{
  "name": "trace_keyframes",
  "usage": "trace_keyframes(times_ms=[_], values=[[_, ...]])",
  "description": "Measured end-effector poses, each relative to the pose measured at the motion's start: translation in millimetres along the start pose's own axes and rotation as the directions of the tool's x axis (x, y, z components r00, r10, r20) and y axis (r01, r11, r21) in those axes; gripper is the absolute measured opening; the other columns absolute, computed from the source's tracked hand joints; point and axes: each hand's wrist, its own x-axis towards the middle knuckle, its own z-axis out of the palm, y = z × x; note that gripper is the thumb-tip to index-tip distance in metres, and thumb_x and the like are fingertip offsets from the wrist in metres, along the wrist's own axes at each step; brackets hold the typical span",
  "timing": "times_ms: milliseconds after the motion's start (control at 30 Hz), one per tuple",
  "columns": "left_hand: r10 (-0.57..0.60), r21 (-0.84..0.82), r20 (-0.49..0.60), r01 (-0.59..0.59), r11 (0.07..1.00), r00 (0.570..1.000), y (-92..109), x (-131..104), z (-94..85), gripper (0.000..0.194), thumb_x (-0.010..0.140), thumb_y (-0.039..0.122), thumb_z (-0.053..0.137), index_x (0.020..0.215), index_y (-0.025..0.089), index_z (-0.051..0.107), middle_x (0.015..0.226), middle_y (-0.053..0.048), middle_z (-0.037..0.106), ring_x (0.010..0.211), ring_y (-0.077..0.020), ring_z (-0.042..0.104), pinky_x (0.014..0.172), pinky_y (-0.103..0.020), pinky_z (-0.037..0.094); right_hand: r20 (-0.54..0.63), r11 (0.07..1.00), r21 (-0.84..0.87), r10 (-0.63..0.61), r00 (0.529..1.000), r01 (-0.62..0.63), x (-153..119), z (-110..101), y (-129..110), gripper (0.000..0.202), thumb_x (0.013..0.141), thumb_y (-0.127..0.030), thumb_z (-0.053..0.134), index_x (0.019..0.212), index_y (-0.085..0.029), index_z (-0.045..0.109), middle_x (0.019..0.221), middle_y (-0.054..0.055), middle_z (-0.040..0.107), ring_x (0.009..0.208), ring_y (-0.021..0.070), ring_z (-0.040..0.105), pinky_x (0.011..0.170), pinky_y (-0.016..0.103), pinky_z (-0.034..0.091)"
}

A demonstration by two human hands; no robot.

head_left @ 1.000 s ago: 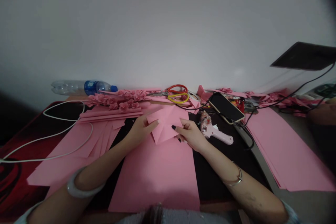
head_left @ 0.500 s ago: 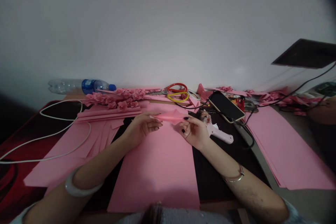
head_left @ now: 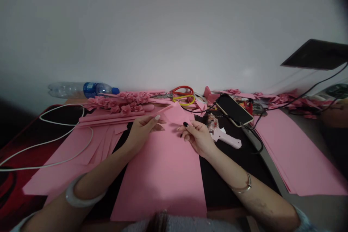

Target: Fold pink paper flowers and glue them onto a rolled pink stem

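Observation:
A small folded piece of pink paper is held up between my two hands, above the far part of a large pink sheet. At its left edge, the thumb and fingers of my left hand close on it. My right hand pinches its lower right side, thumb on top and the other fingers curled beneath. Where the fingertips meet the paper is partly hidden. Just right of my right hand lies a white glue gun with a soiled front end.
Behind lie red-and-yellow-handled scissors, paper roses and a plastic bottle. On the left are rolled paper and a white cable. A phone, black cords and stacked pink sheets occupy the right.
The small paper has turned from nearly edge-on to showing a broader face, its top now higher. Both hands have shifted their grip, and my right fingers have uncurled somewhat.

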Motion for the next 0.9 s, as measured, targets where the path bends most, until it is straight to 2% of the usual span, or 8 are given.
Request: trace_keyframes(times_ms=[67, 133, 233, 333, 533, 733, 800, 900], values=[[0.127, 0.126, 0.02, -0.129, 0.984, 0.992, 2, -3, 0.4, 0.026, 0.079, 0.038, 0.064, 0.078, 0.013, 0.066, 0.08, -0.006, 0.07, 0.055, -0.011, 0.061, 0.061, -0.026, 0.051, 0.006, 0.996, -0.078, -0.04, 0.999, 0.04, -2, 3, 1, 0.017, 0.074, -0.029, 0.071, 0.07, -0.012, 0.07, 0.075, 0.009, 0.073, 0.046, 0.0072, 0.058, 0.04, 0.015, 0.045], [0.195, 0.196, 0.077, -0.206, 0.959, 0.978, 4, -6, 0.4, 0.029, 0.083, 0.041, 0.057, 0.075, 0.014, 0.064, 0.077, -0.005, 0.069, 0.052, -0.0113, 0.059, 0.057, -0.027, 0.05, 0.029, 0.989, -0.137, -0.057, 0.998, 0.061, -4, 4, 1, 0.02, 0.075, -0.031, 0.07, 0.07, -0.012, 0.07, 0.075, 0.009, 0.073, 0.047, 0.0079, 0.059, 0.041, 0.016, 0.045], [0.205, 0.329, 0.184, -0.257, 0.909, 0.961, 5, -9, -0.9, 0.046, 0.089, 0.047, 0.044, 0.06, 0.015, 0.061, 0.057, -0.004, 0.063, 0.055, -0.0142, 0.059, 0.062, -0.028, 0.048, 0.079, 0.98, -0.186, -0.061, 0.995, 0.075, -4, 3, 1, 0.022, 0.077, -0.033, 0.068, 0.072, -0.012, 0.07, 0.074, 0.009, 0.073, 0.047, 0.0086, 0.059, 0.043, 0.018, 0.047], [0.236, 0.439, 0.212, -0.308, 0.844, 0.948, 4, -9, -2.7, 0.058, 0.092, 0.048, 0.036, 0.048, 0.016, 0.058, 0.052, -0.005, 0.059, 0.065, -0.0166, 0.061, 0.069, -0.028, 0.046, 0.127, 0.968, -0.233, -0.061, 0.99, 0.09, -4, 1, 2, 0.024, 0.078, -0.035, 0.067, 0.072, -0.012, 0.069, 0.073, 0.009, 0.072, 0.049, 0.0098, 0.061, 0.044, 0.019, 0.047], [0.243, 0.479, 0.212, -0.317, 0.819, 0.947, 6, -7, -3.5, 0.052, 0.093, 0.046, 0.035, 0.054, 0.016, 0.052, 0.051, -0.001, 0.054, 0.048, -0.0111, 0.051, 0.052, -0.024, 0.039, 0.184, 0.949, -0.309, 0.003, 0.983, 0.055, -6, 2, 3, 0.03, 0.079, -0.04, 0.064, 0.073, -0.011, 0.069, 0.068, 0.008, 0.071, 0.048, 0.0107, 0.062, 0.045, 0.02, 0.048], [0.228, 0.658, 0.253, -0.34, 0.672, 0.94, 6, -9, -1.9, 0.051, 0.092, 0.038, 0.039, 0.047, 0.017, 0.049, 0.044, 0.001, 0.05, 0.046, -0.0106, 0.047, 0.051, -0.023, 0.035, 0.195, 0.945, -0.323, 0.027, 0.98, 0.038, -8, 4, 4, 0.027, 0.079, -0.038, 0.064, 0.075, -0.011, 0.067, 0.066, 0.007, 0.071, 0.048, 0.0108, 0.062, 0.045, 0.021, 0.049], [0.206, 0.65, 0.275, -0.34, 0.68, 0.939, 5, -10, 0.2, 0.048, 0.091, 0.036, 0.042, 0.047, 0.017, 0.048, 0.044, 0.001, 0.049, 0.046, -0.0105, 0.047, 0.051, -0.023, 0.034, 0.181, 0.959, -0.284, 0.031, 0.983, 0.022, -8, 4, 5, 0.024, 0.078, -0.035, 0.066, 0.072, -0.012, 0.064, 0.065, 0.007, 0.071, 0.047, 0.0113, 0.063, 0.045, 0.021, 0.049], [0.149, 0.593, 0.256, -0.276, 0.756, 0.955, 1, -13, 5.0, 0.043, 0.089, 0.035, 0.045, 0.05, 0.018, 0.05, 0.043, 0.003, 0.048, 0.043, -0.0101, 0.046, 0.048, -0.022, 0.034, 0.128, 0.98, -0.2, 0.019, 0.992, 0.007, -8, 6, 6, 0.022, 0.074, -0.031, 0.071, 0.068, -0.013, 0.058, 0.063, 0.005, 0.071, 0.042, 0.0117, 0.062, 0.042, 0.021, 0.049]])
